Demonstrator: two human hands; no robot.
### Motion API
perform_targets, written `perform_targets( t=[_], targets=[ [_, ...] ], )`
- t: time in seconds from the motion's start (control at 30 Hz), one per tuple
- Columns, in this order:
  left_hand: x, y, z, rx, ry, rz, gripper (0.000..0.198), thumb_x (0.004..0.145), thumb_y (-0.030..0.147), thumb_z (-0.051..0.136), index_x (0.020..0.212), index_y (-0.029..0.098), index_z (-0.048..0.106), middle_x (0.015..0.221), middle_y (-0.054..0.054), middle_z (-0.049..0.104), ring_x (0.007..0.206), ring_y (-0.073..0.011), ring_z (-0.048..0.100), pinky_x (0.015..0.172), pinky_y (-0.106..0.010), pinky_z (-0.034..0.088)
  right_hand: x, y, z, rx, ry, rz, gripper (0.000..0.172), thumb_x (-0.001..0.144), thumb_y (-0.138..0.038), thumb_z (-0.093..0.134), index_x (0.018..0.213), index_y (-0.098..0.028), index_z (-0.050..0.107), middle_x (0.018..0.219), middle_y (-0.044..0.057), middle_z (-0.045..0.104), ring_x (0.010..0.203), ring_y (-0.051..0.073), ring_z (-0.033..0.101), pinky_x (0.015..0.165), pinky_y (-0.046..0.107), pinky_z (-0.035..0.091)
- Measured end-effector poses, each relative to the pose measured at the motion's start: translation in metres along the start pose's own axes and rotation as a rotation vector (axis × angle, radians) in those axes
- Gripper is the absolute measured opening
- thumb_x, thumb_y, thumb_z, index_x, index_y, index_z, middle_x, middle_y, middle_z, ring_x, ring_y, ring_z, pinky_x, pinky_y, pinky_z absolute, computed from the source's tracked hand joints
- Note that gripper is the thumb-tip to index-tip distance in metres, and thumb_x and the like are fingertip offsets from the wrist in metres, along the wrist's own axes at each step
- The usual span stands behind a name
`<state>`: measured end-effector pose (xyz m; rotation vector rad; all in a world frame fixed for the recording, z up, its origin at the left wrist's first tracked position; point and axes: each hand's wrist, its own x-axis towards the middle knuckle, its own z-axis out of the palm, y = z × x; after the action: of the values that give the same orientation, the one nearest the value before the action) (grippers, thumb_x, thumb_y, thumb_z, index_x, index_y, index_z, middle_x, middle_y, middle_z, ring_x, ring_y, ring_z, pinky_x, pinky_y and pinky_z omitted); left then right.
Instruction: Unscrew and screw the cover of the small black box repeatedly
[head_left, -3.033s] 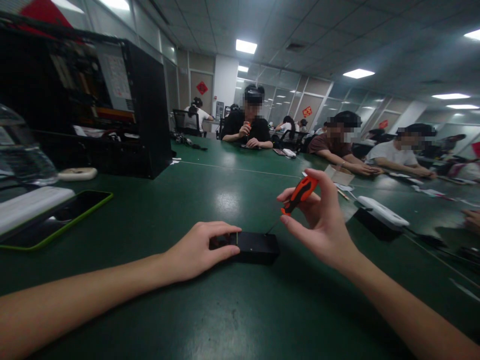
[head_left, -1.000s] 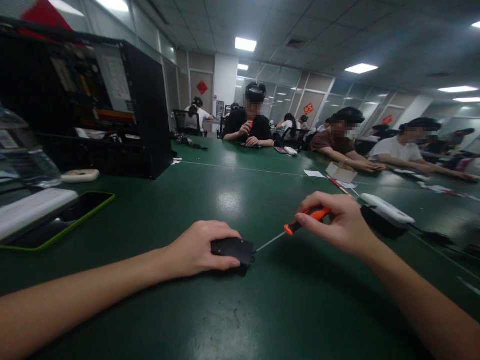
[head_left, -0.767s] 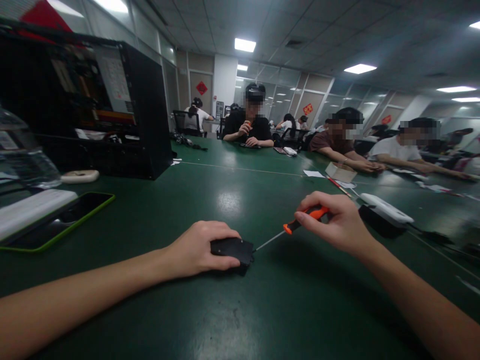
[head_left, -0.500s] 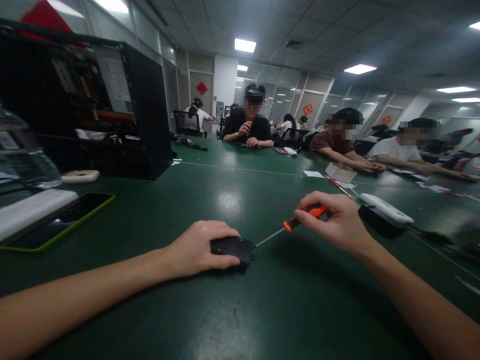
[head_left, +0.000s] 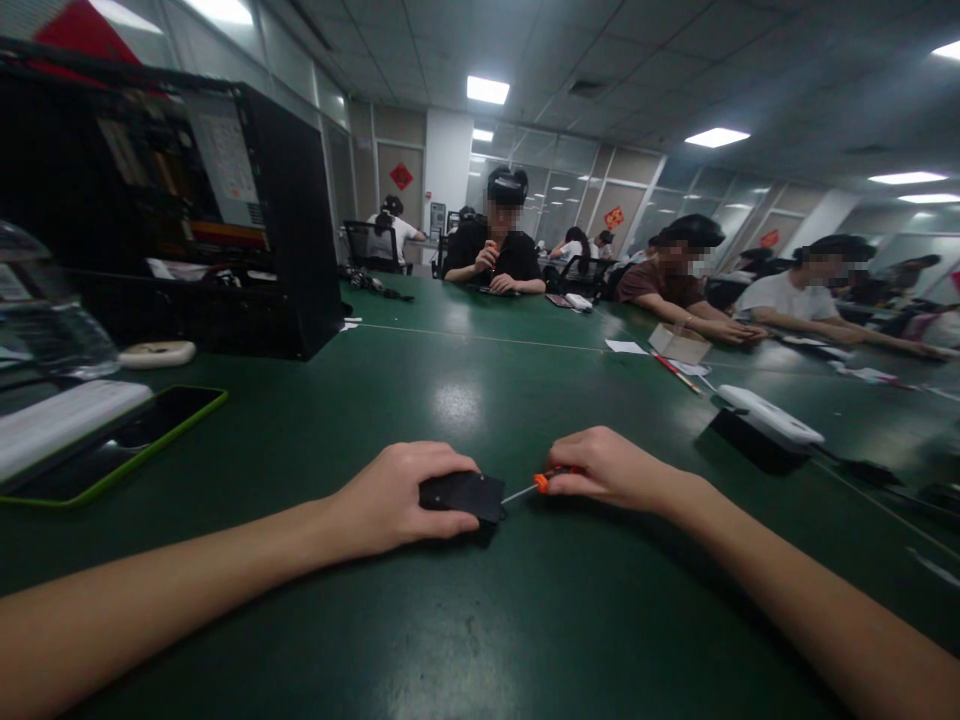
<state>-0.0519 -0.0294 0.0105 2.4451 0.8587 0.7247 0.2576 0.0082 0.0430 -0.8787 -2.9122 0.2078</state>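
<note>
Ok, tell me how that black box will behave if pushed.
The black box looks rigid with flat faces, so it probably slides rather than rolls or tips. The table is glossy, so it may skid easily; the left hand pins it while the right hand holds the screwdriver at its edge.

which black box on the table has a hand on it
The small black box under the left hand, screwdriver tip at its edge; the white-topped box and big computer case sit untouched.
</note>
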Motion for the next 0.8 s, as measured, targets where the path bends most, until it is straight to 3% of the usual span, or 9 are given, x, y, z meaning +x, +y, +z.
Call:
perform_targets(
  t=[0.2,0.63,0.8],
  targets=[
    [0.0,0.001,0.001,-0.003,0.004,0.003,0.037,0.088,0.042,0.073,0.116,0.02,0.069,0.105,-0.006,0.072,0.09,-0.021,0.065,0.078,-0.03,0.046,-0.002,-0.009,-0.004,-0.101,0.046,-0.002,0.053,0.1,-0.06,0.043,0.089,-0.015,0.068,0.078,0.005,0.064,0.068,0.013,0.059,0.061,0.025,0.037],
    [-0.001,-0.002,0.004,-0.002,0.034,0.025,0.038,0.087,0.038,0.075,0.119,0.019,0.068,0.111,-0.005,0.071,0.1,-0.0225,0.064,0.088,-0.034,0.046,0.006,-0.032,0.008,-0.168,0.079,-0.047,0.038,0.105,-0.042,0.041,0.114,-0.014,0.065,0.093,0.008,0.072,0.074,0.014,0.064,0.065,0.026,0.04],
    [-0.001,-0.005,0.005,-0.016,0.037,0.042,0.038,0.088,0.038,0.073,0.12,0.019,0.067,0.112,-0.005,0.071,0.1,-0.0221,0.064,0.088,-0.033,0.046,0.012,-0.045,0.017,-0.051,0.076,-0.017,0.035,0.105,-0.038,0.041,0.114,-0.014,0.064,0.095,0.007,0.072,0.076,0.014,0.065,0.067,0.025,0.042]
  ],
)
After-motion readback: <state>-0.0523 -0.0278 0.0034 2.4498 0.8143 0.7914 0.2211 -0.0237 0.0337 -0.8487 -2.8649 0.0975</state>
